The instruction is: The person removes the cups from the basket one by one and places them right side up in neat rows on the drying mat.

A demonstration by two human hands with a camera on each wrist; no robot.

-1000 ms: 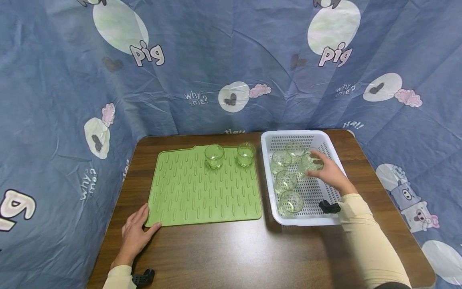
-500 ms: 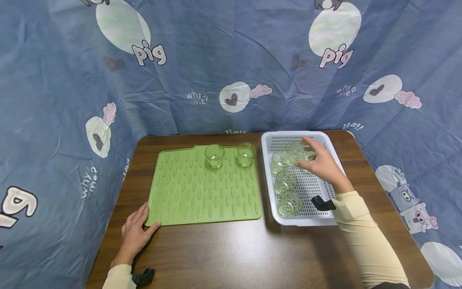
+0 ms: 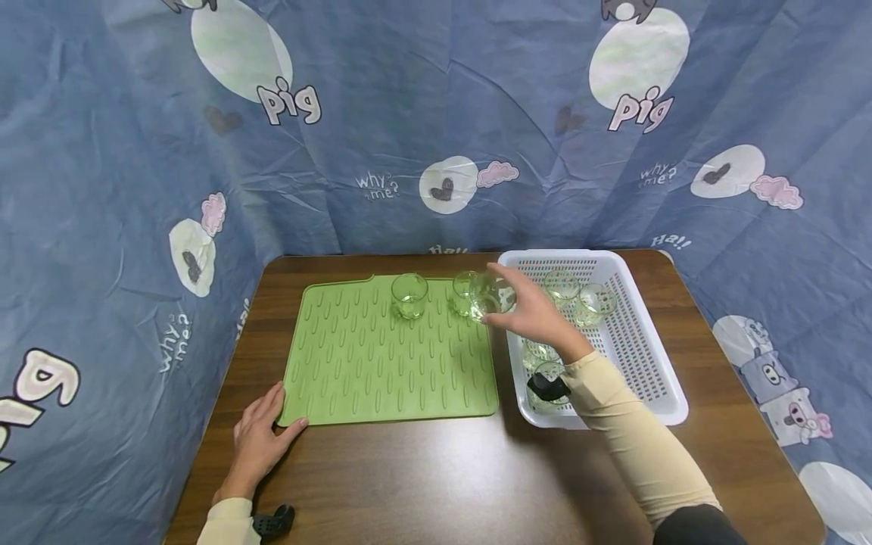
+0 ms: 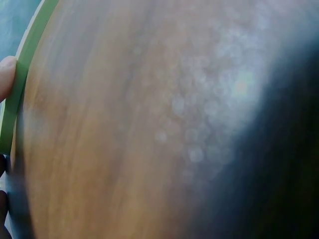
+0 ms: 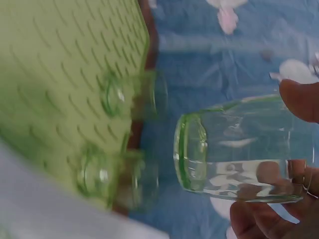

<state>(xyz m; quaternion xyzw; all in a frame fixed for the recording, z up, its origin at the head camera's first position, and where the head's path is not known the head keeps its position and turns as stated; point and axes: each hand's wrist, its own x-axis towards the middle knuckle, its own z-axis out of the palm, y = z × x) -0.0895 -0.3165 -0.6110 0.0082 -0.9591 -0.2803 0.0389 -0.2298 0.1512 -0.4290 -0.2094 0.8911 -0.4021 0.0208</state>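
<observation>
A clear glass tumbler (image 5: 234, 149) is held by its rim end in my right hand (image 3: 534, 306), thumb on one side and fingers on the other. In the head view that tumbler hangs between the white basket (image 3: 671, 386) and the green ridged mat (image 3: 381, 363), overlapping the mat's right edge. Two more tumblers stand upright near the mat's back edge, a left tumbler (image 3: 409, 297) and a right tumbler (image 3: 463, 291). My left hand (image 3: 260, 435) rests at the mat's near left corner, fingers spread; its thumb (image 4: 6, 77) touches the mat's edge in the left wrist view.
Several tumblers (image 3: 596, 305) stand in the perforated basket, some partly hidden behind my right arm. The brown wooden table (image 3: 422, 477) extends in front of the mat. A blue printed cloth (image 3: 381, 121) hangs behind and beside the table.
My right hand has lifted a tumbler and carried it left, from inside the basket to its left rim beside the mat. My left hand stays at the mat's corner.
</observation>
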